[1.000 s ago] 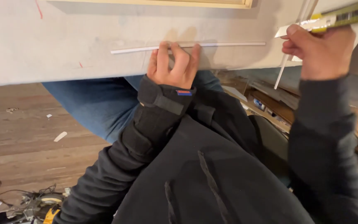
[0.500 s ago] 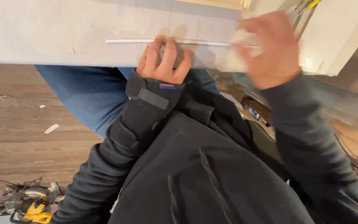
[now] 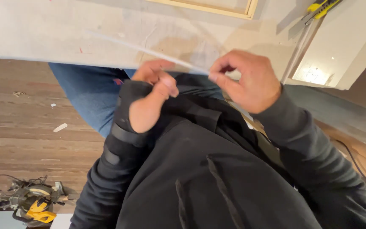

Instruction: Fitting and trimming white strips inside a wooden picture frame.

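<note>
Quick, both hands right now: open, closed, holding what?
Left hand: fingers curled under the thin white strip; whether they grip it cannot be told.
Right hand: closed, pinching the strip's end between thumb and fingers.

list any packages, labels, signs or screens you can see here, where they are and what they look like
No packages, signs or screens in view.
Small tag: a tiny red and blue patch by the dark cuff near the left hand; too small to tell more.
The right hand pinches a thin white strip, which bears no label.
</note>
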